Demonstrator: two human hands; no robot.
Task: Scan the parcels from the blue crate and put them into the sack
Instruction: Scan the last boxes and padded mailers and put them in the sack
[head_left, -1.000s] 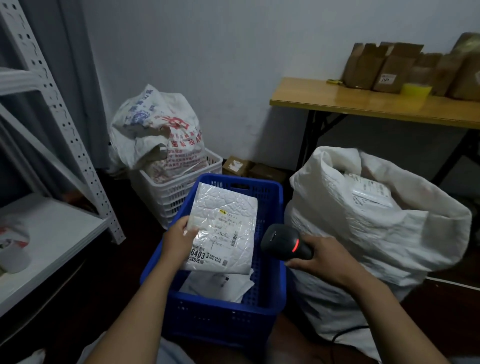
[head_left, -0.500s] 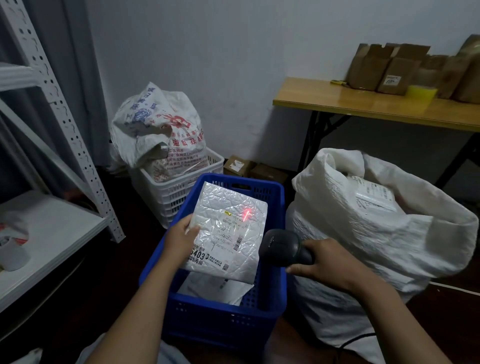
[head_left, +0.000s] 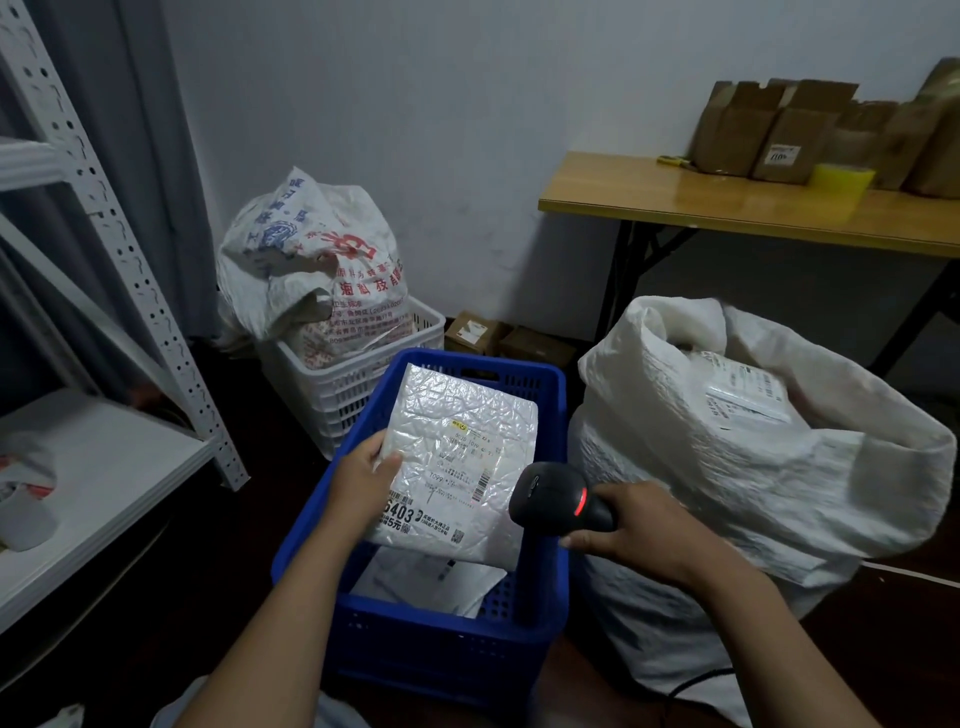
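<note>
Gripping white parcel (head_left: 457, 462) by its edge with left hand (head_left: 363, 480), right hand (head_left: 644, 530) curled around scanner (head_left: 558, 499)

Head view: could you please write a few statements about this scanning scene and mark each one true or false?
1. The left hand holds a white parcel over the blue crate. True.
2. The right hand grips the scanner. True.
3. The blue crate holds nothing else. False: another parcel lies in its bottom.
4. The sack stands left of the blue crate. False: the sack stands on its right.
</note>
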